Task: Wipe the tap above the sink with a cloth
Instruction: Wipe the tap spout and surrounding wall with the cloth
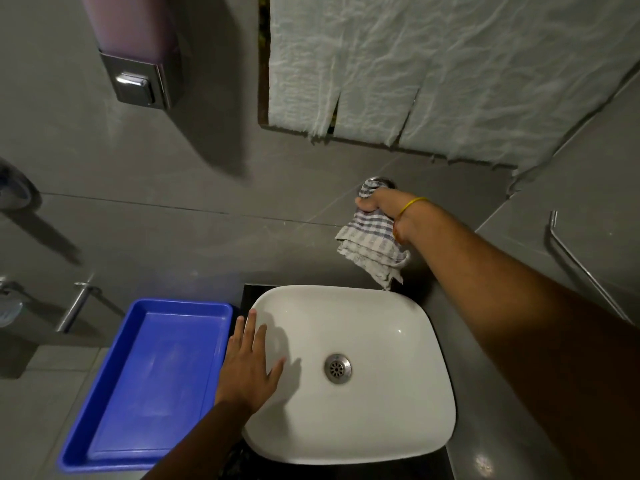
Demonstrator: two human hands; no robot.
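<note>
A white square sink (398, 420) with a metal drain (338, 368) sits on a dark counter. On the grey wall above it, a chrome tap (382, 182) shows only as a round base plate; the rest is wrapped in a grey-and-white checked cloth (372, 249). My right hand (377, 202), with a yellow band on the wrist, grips the cloth around the tap, and the cloth's loose end hangs down toward the sink's back rim. My left hand (251, 362) lies flat with fingers spread on the sink's left rim, holding nothing.
A blue plastic tray (104, 441) stands left of the sink. A soap dispenser (138, 74) hangs on the wall at upper left. Crumpled white paper (450, 71) covers a framed panel above the tap. A metal rail (581, 268) runs along the right wall, with chrome fittings (78, 303) at far left.
</note>
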